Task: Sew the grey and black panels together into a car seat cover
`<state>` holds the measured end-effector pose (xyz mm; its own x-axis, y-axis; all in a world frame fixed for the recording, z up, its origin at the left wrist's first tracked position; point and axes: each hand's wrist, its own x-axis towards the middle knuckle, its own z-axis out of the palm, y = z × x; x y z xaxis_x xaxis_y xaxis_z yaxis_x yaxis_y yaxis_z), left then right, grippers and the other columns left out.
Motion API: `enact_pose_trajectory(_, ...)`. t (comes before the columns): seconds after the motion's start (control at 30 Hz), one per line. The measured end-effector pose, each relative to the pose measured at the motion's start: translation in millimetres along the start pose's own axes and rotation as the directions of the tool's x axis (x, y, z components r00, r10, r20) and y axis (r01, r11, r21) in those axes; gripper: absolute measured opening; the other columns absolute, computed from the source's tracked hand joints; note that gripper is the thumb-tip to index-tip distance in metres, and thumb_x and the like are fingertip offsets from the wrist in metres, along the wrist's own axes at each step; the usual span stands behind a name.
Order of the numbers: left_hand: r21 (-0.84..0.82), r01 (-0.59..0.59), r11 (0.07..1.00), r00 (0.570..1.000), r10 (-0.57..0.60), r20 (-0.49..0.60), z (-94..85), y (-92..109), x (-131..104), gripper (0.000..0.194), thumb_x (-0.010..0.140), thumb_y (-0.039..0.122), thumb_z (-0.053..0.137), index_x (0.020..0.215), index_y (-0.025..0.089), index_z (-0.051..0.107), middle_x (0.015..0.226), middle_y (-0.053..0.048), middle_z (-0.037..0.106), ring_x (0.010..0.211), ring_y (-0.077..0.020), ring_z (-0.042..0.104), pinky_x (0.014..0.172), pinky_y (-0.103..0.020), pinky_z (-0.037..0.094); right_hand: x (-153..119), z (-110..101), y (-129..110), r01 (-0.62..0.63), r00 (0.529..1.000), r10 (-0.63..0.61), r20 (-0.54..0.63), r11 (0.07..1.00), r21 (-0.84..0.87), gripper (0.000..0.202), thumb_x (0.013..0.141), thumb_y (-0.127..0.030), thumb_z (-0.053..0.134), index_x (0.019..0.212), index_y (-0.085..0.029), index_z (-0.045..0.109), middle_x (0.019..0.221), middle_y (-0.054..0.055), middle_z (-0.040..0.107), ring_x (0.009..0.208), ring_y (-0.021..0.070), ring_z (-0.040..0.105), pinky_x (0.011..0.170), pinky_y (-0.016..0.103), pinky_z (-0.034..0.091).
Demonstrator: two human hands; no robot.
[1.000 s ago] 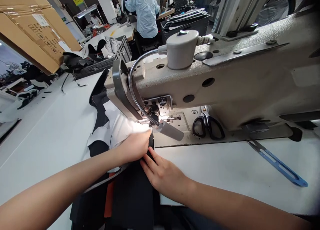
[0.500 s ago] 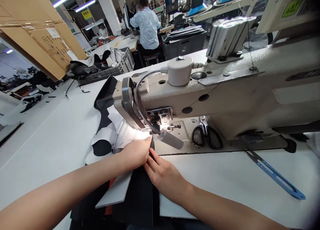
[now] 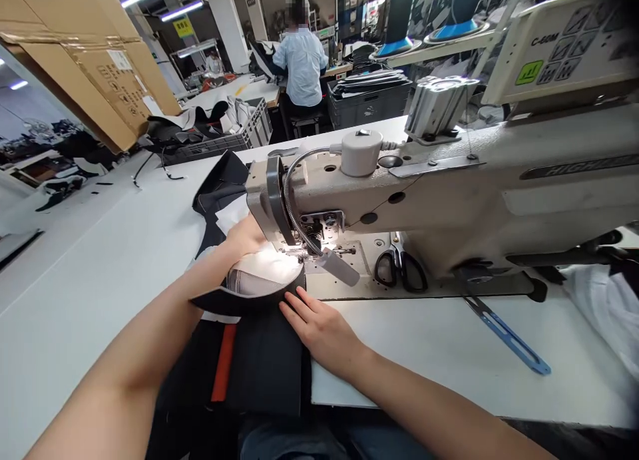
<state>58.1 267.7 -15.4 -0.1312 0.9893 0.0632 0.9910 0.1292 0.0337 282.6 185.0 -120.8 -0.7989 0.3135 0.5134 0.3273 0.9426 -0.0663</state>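
My left hand (image 3: 245,236) reaches behind the head of the sewing machine (image 3: 319,194), over the white lining; its fingertips are hidden by the machine. My right hand (image 3: 319,327) lies with fingers stretched out on the curved black edge of the fabric piece (image 3: 249,303), just in front of the needle area. The lamp-lit white lining (image 3: 264,267) sits inside that black edge. More black fabric (image 3: 267,367) hangs toward my lap, with a red strip (image 3: 223,363) beside it.
Black-handled scissors (image 3: 401,270) rest on the machine bed. Blue thread snips (image 3: 514,340) lie on the white table (image 3: 399,353) at the right. A grey crate (image 3: 249,130) and a cardboard box (image 3: 100,80) stand at the back left. A person (image 3: 303,67) sits farther off.
My left hand has moved away from my right, forward and left to behind the machine head. My right hand's fingers have spread on the fabric. The black edge now curves out to the left.
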Motion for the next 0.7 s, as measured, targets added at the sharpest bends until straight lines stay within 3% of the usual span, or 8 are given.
enact_pose_trajectory(0.13,-0.082,0.001,0.997,0.992,-0.012,-0.126,15.7,-6.3,-27.6,0.026,0.088,0.027,0.046,0.106,0.012,0.057,0.088,-0.004,0.065,0.081,-0.0183,0.060,0.071,-0.026,0.045,1.5,1.1,1.3,0.026,0.999,-0.027,-0.023,0.999,-0.043,0.037,0.087,-0.006,0.046,0.122,-0.005,0.057,0.126,0.014,0.058,0.119,0.0269,0.053,0.101,0.035,0.047)
enact_pose_trajectory(0.27,-0.073,0.101,0.992,0.950,-0.117,-0.291,35.5,-9.9,-75.0,0.026,0.090,0.038,0.042,0.084,0.017,0.055,0.058,0.000,0.049,0.059,-0.0190,0.053,0.058,-0.029,0.040,5.3,3.8,1.7,0.107,0.994,-0.107,0.008,0.988,-0.112,0.028,0.085,-0.003,0.043,0.104,-0.004,0.063,0.103,0.013,0.065,0.108,0.0238,0.058,0.114,0.039,0.031)
enact_pose_trajectory(0.33,-0.027,0.062,0.998,0.912,-0.068,-0.405,39.7,-9.0,-86.5,0.026,0.088,0.039,0.043,0.086,0.017,0.055,0.067,-0.004,0.053,0.070,-0.0229,0.056,0.064,-0.033,0.043,5.7,1.0,3.6,0.109,0.994,-0.106,0.034,0.990,-0.089,0.024,0.084,-0.004,0.044,0.098,-0.006,0.064,0.098,0.012,0.065,0.106,0.0250,0.058,0.115,0.041,0.028)
enact_pose_trajectory(0.43,0.114,-0.060,0.992,0.845,0.111,-0.523,36.0,-1.6,-90.5,0.032,0.084,0.036,0.049,0.104,0.012,0.057,0.108,-0.019,0.056,0.110,-0.0328,0.049,0.090,-0.045,0.039,2.9,-9.4,10.5,0.137,0.985,-0.145,0.089,0.987,0.089,0.022,0.077,-0.010,0.052,0.096,-0.008,0.063,0.097,0.011,0.063,0.108,0.0269,0.056,0.116,0.045,0.024)
enact_pose_trajectory(0.5,0.161,-0.248,0.955,0.894,0.289,-0.341,30.9,7.0,-91.2,0.027,0.086,0.032,0.047,0.102,0.015,0.060,0.111,-0.016,0.057,0.111,-0.0308,0.049,0.092,-0.044,0.038,0.2,-18.1,17.0,0.130,0.983,-0.157,0.096,0.962,0.241,0.024,0.075,-0.008,0.051,0.096,-0.011,0.062,0.095,0.008,0.063,0.104,0.0221,0.057,0.113,0.040,0.030)
enact_pose_trajectory(0.57,0.074,-0.436,0.897,0.900,0.436,0.017,26.7,18.1,-93.0,0.020,0.086,0.032,0.048,0.090,0.019,0.062,0.093,-0.009,0.061,0.093,-0.0240,0.056,0.083,-0.036,0.042,-1.0,-26.2,23.0,0.039,0.996,-0.061,0.060,0.950,0.310,0.022,0.078,-0.005,0.046,0.092,-0.015,0.061,0.088,0.005,0.062,0.090,0.0162,0.060,0.098,0.032,0.045)
enact_pose_trajectory(0.63,-0.021,-0.444,0.896,0.865,0.435,0.250,24.0,30.4,-95.4,0.016,0.082,0.034,0.054,0.086,0.019,0.061,0.084,-0.005,0.061,0.082,-0.0201,0.057,0.075,-0.031,0.044,0.4,-32.1,27.2,-0.040,0.999,0.049,-0.023,0.956,0.291,0.022,0.083,-0.007,0.045,0.094,-0.017,0.061,0.088,0.005,0.062,0.082,0.0154,0.060,0.082,0.030,0.051)
enact_pose_trajectory(0.7,-0.014,-0.326,0.945,0.898,0.314,0.308,21.6,42.6,-97.1,0.019,0.079,0.033,0.058,0.091,0.018,0.060,0.087,-0.005,0.061,0.082,-0.0202,0.058,0.072,-0.030,0.044,3.3,-34.7,29.3,-0.021,0.992,0.046,-0.116,0.977,0.213,0.024,0.085,-0.009,0.046,0.102,-0.018,0.060,0.093,0.007,0.062,0.084,0.0172,0.060,0.078,0.032,0.050)
